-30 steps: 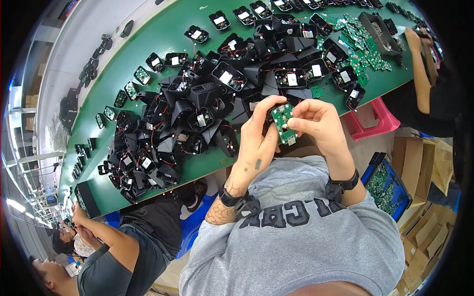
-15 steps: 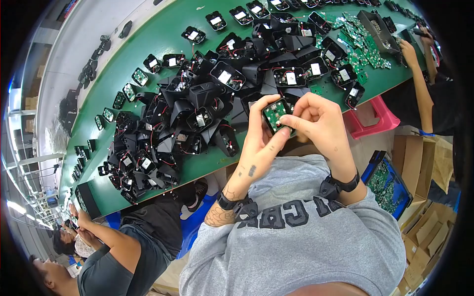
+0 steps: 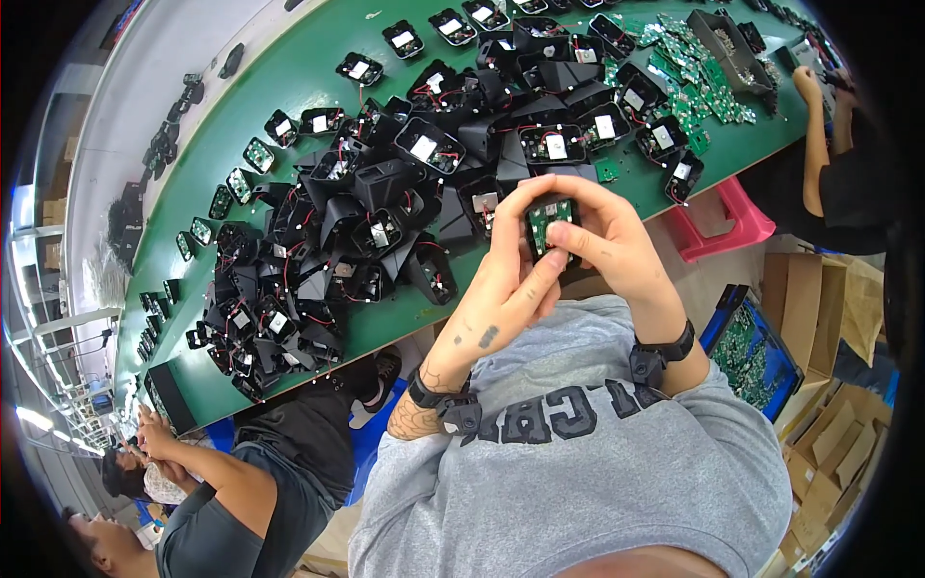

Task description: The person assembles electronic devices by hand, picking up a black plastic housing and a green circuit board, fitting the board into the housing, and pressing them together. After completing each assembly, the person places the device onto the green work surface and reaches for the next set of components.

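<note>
Between my two hands, just over the table's near edge, is a black plastic housing with a green circuit board (image 3: pixel 552 218) in its open face. My left hand (image 3: pixel 517 260) is wrapped round its left side, thumb on the lower end of the board. On the other side my right hand (image 3: pixel 609 236) grips it, thumb pressed on the board's face and fingers curled over the top. The fingers hide the housing's sides and back. Beyond my hands lies a big heap of open black housings (image 3: pixel 385 183) with red wires and white labels.
Loose green circuit boards (image 3: pixel 689 82) are piled at the far right of the green table (image 3: pixel 289 82), beside a dark parts bin (image 3: pixel 727 53). Co-workers sit at left and right. A pink stool (image 3: pixel 727 226), a blue tray of boards (image 3: pixel 742 352) and cardboard boxes (image 3: pixel 838 453) stand right.
My right fingers have closed over the top of the housing, meeting my left hand. The housing has turned more upright. The whole view has shifted slightly.
</note>
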`<state>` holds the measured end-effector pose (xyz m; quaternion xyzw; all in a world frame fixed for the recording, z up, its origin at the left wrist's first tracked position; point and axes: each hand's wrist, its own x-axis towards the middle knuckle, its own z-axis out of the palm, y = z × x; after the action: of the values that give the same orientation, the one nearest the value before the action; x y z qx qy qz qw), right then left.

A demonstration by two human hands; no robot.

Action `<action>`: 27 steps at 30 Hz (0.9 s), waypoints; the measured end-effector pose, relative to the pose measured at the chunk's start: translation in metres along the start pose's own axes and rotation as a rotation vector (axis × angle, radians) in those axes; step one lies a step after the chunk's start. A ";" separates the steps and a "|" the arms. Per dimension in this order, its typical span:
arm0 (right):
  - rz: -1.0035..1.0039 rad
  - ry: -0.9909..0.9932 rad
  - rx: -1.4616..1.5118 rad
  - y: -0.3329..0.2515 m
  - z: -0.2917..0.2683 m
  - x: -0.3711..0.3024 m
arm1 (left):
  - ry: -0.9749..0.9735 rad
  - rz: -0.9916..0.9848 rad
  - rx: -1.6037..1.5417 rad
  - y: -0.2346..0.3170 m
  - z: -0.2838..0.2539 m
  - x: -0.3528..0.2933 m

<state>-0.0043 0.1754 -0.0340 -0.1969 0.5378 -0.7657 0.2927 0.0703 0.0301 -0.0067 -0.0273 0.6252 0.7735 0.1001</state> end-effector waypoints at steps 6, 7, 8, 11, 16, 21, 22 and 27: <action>-0.080 0.031 0.018 -0.003 -0.003 0.001 | -0.022 -0.042 0.075 0.005 0.000 0.006; 0.007 -0.011 0.000 -0.016 -0.004 0.001 | -0.051 -0.067 0.066 0.005 0.000 0.007; 0.093 -0.052 -0.019 -0.023 -0.005 0.001 | -0.053 -0.068 0.066 0.004 0.000 0.009; 0.048 -0.029 -0.028 -0.023 -0.005 0.001 | -0.005 -0.020 -0.005 -0.003 0.007 0.012; -0.143 0.031 0.023 -0.011 -0.006 -0.006 | 0.091 0.215 0.067 -0.012 0.021 0.014; 0.063 -0.042 0.109 -0.037 -0.024 -0.003 | -0.066 0.091 0.121 0.008 0.015 0.027; -0.090 0.059 -0.014 -0.038 -0.035 -0.003 | -0.034 0.103 0.143 0.018 0.009 0.029; -0.469 0.775 -0.552 -0.061 -0.170 0.002 | 0.230 0.161 0.447 0.090 -0.043 0.062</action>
<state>-0.1252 0.3097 -0.0354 -0.0842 0.7295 -0.6572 -0.1696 -0.0112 -0.0223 0.0598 -0.0422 0.7879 0.6136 -0.0299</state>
